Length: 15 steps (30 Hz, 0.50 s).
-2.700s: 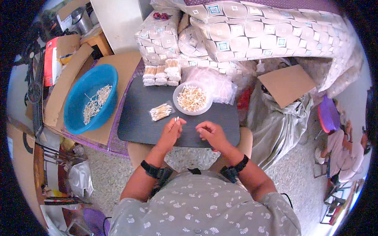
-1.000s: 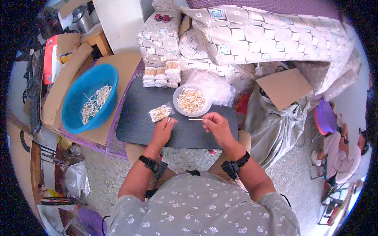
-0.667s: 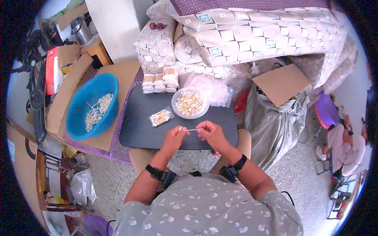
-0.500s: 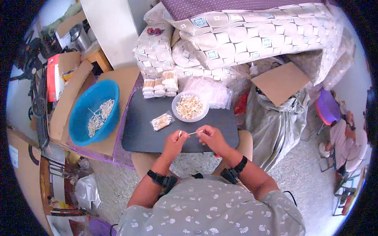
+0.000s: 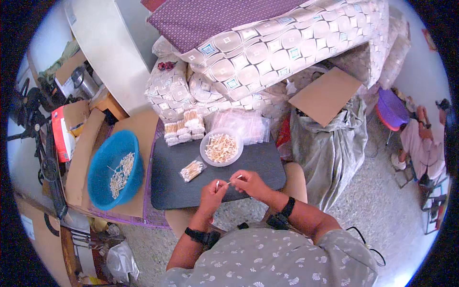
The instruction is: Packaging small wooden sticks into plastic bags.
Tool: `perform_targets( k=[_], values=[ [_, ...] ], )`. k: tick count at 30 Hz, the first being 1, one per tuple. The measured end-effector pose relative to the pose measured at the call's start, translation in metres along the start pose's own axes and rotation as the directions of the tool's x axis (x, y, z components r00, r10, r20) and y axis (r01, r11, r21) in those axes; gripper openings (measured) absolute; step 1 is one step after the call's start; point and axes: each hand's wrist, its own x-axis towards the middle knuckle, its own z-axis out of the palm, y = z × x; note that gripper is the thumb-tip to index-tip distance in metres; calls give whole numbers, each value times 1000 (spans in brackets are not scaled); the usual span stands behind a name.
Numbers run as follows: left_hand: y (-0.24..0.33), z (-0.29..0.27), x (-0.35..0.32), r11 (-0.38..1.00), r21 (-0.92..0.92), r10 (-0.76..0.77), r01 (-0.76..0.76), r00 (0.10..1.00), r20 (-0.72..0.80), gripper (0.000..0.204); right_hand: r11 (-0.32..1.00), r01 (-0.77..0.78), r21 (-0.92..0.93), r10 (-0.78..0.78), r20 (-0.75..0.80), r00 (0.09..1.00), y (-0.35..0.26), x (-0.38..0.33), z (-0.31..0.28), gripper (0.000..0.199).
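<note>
Over the near edge of the black tabletop (image 5: 165, 193), my left hand (image 5: 212, 197) is closed in a pinch, with the white tip of a cotton swab (image 5: 217, 184) poking up from its fingers. My right hand (image 5: 248, 184) pinches another cotton swab (image 5: 234, 180), whose thin stick reaches toward the left fingertips. Just beyond the hands stands a white bowl (image 5: 203, 158) full of swabs. A small clear bag of swabs (image 5: 192, 171) lies left of the bowl. Several packed swab bundles (image 5: 184, 129) are stacked at the far left, beside flat empty clear bags (image 5: 251, 125).
A blue basin (image 5: 95, 182) with loose swabs sits on cardboard to the left. Right of the table stands a grey cloth sack (image 5: 330, 148) topped by a cardboard sheet (image 5: 326, 95). A patterned covered bundle (image 5: 287, 48) lies behind. Another person (image 5: 420, 143) is at the far right.
The whole view has shifted and tilted, so the table sits lower. My hands are closer together, and less of the stick between them shows.
</note>
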Motion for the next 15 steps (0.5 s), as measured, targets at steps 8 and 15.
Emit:
perform_targets(
  k=[8,15],
  values=[
    [-11,-1,1,999,2,45,-45,999,14,21,1000,14,23,-15,27,1000,-3,-2,0,16],
    [2,4,-6,994,-64,-87,93,992,92,17,995,-4,102,0,47,999,8,-7,1,17]
  ],
)
